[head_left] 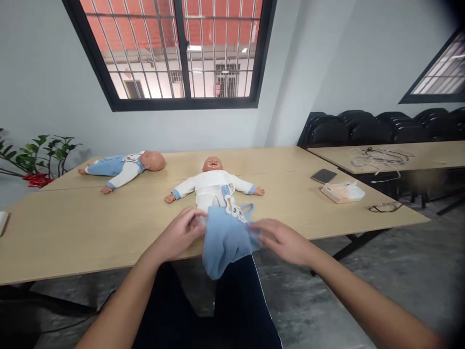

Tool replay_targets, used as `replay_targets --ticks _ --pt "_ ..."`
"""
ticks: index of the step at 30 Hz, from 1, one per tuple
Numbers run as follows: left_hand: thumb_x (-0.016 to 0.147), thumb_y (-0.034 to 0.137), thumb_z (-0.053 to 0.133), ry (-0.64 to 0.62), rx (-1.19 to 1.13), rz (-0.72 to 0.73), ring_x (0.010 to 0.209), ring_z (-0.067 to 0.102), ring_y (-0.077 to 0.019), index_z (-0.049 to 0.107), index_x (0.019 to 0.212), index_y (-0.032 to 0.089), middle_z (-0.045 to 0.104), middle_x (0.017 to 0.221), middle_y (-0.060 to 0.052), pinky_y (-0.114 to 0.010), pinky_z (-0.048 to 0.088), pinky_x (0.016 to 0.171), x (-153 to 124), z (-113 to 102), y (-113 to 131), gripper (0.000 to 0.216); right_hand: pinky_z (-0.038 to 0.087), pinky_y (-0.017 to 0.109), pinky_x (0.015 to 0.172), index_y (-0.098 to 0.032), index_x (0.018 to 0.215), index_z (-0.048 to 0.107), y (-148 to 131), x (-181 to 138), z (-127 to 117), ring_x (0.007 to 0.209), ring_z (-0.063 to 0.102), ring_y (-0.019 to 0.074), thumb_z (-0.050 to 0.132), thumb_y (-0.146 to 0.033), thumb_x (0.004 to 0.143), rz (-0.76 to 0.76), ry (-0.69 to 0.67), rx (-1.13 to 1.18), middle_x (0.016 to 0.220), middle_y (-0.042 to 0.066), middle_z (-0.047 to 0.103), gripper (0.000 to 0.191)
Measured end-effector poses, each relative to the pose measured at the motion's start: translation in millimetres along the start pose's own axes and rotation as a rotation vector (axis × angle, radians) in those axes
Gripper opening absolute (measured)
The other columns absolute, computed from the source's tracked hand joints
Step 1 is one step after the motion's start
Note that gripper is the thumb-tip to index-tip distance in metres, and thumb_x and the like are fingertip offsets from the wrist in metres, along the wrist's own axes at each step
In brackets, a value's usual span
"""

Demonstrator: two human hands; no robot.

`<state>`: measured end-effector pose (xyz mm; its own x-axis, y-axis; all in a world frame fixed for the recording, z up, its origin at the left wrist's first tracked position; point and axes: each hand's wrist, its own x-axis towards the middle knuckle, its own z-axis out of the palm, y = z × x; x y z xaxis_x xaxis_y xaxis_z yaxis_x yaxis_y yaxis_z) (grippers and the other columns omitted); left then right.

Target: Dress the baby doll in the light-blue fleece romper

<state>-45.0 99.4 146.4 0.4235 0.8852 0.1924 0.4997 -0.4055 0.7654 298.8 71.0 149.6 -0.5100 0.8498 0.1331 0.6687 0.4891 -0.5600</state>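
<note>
A pair of light blue baby overalls [227, 237] with a white cartoon animal on the bib hangs over the table's front edge, below a doll [212, 182] lying on its back in a white long-sleeved suit. The overalls hide the doll's lower legs. At the left edge of the garment, my left hand [181, 233] is closed in a pinch on the cloth. My right hand [285, 238], slightly blurred, grips the right edge between thumb and fingers. A loose blue strap loops up beside the bib.
Another doll [127, 167], dressed in blue and white, lies at the back left near a plant [47, 155]. To the right are a dark phone [323, 175], a tissue pack [342, 192] and glasses [385, 207]. White cables [379, 157] lie on the neighbouring table.
</note>
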Motion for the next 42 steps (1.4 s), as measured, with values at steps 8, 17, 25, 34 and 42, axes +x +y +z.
replay_targets --ticks 8,17,25,34,42 --pt "0.082 0.012 0.058 -0.112 0.309 0.433 0.144 0.047 -0.0286 0.058 0.141 0.022 0.055 0.153 -0.010 -0.046 0.036 0.122 141.9 27.9 -21.9 0.059 0.048 0.047 0.105 -0.016 0.123 0.068 50.3 126.1 56.5 0.115 0.065 0.0298 0.055 -0.036 0.098 0.094 0.353 0.070 0.123 0.015 0.072 0.034" --pt "0.074 0.011 0.053 0.002 -0.126 0.282 0.103 0.066 -0.0185 0.070 0.118 0.021 0.072 0.115 -0.005 -0.031 0.051 0.094 184.7 15.1 -59.9 0.048 0.047 0.036 0.091 -0.021 0.112 0.069 49.1 176.9 31.3 0.105 0.067 0.0250 0.057 -0.036 0.101 -0.126 0.395 -0.039 0.113 0.010 0.074 0.021" --pt "0.092 0.039 0.058 0.301 -0.591 0.087 0.079 0.062 -0.0145 0.062 0.111 0.017 0.069 0.097 -0.006 -0.027 0.051 0.074 190.9 21.3 -106.7 0.029 0.044 0.029 0.077 -0.021 0.093 0.071 60.7 251.5 10.8 0.087 0.066 0.0204 0.071 -0.038 0.093 -0.242 0.378 -0.021 0.095 0.005 0.076 0.017" --pt "0.086 0.040 0.074 0.319 -0.289 0.398 0.135 0.055 -0.0278 0.034 0.152 0.026 0.045 0.157 -0.017 -0.042 0.047 0.109 178.5 8.1 -98.3 0.079 0.050 0.029 0.081 -0.023 0.103 0.076 63.7 242.5 38.1 0.086 0.070 0.0192 0.061 -0.039 0.097 -0.349 0.330 0.206 0.096 0.004 0.079 0.022" --pt "0.090 0.060 0.061 0.048 -0.052 0.207 0.072 0.057 -0.0157 0.066 0.076 0.017 0.062 0.071 0.000 -0.030 0.048 0.075 166.1 -5.1 -81.2 0.046 0.053 0.030 0.079 -0.025 0.101 0.079 57.1 231.6 36.6 0.082 0.070 0.0201 0.065 -0.046 0.094 -0.221 0.397 0.216 0.092 0.003 0.079 0.027"
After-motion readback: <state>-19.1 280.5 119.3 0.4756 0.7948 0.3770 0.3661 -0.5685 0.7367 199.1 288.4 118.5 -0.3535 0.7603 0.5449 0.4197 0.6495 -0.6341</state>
